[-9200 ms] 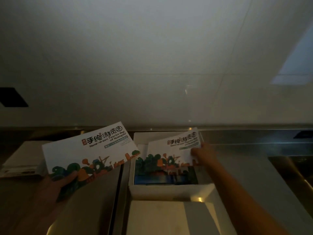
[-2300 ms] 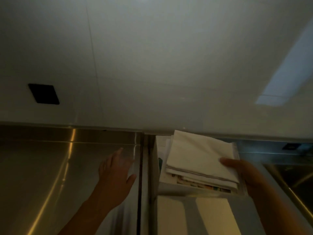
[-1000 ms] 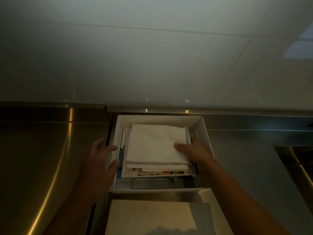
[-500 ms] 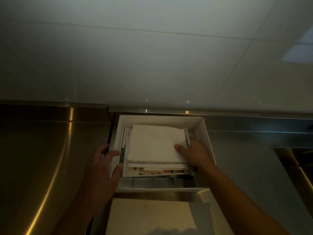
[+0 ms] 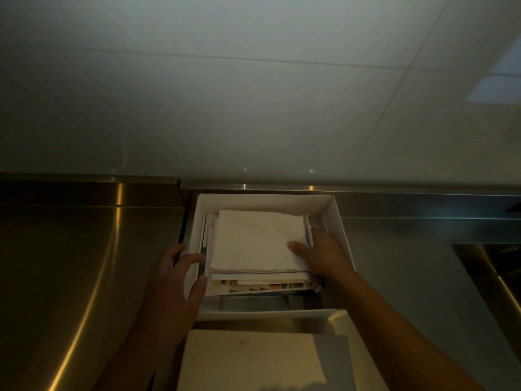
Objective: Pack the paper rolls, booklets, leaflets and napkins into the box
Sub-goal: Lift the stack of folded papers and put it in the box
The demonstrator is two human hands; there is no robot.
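Note:
A white open box (image 5: 337, 218) stands on the steel counter against the back wall. Inside lies a stack of white folded napkins (image 5: 256, 244) on top of colourful leaflets and booklets (image 5: 267, 287), whose printed edges show at the near side. My right hand (image 5: 321, 253) is inside the box at the stack's right edge, thumb on top of the napkins and fingers down beside the pile. My left hand (image 5: 177, 277) rests on the box's left wall, thumb and fingers spread over the rim. No paper rolls are visible.
A flat white box lid (image 5: 251, 359) lies just in front of the box. Steel counter (image 5: 70, 263) stretches left, with a raised ledge behind it. A recessed sink (image 5: 496, 272) sits at the right edge. A white tiled wall rises behind.
The napkin stack has gone from held above the box to lying down inside it. My left hand came from the counter to the box's left wall. Over the last second little moves.

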